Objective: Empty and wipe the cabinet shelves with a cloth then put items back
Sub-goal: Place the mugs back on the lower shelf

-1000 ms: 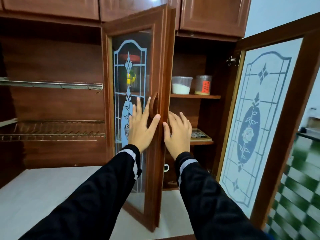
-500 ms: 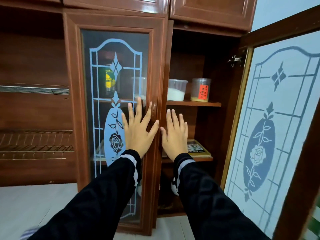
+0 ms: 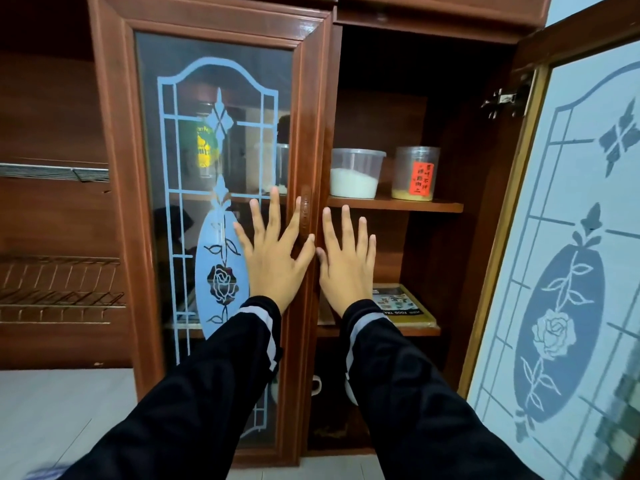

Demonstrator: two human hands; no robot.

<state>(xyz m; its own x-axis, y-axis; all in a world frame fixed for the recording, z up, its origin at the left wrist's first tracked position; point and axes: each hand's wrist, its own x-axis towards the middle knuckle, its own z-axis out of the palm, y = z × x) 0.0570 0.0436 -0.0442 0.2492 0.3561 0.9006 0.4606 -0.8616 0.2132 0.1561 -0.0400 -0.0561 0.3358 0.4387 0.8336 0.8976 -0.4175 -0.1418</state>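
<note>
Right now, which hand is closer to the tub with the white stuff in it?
The right hand. It is just below the tub, under its shelf. The left hand is spread over the left glass door, farther to the left.

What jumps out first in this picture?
Two spread hands in the middle: the left hand lies flat on the brown wooden door with frosted rose glass, the right hand beside its edge. On the upper shelf stand a clear tub of white powder and a clear jar with a red label.
</note>
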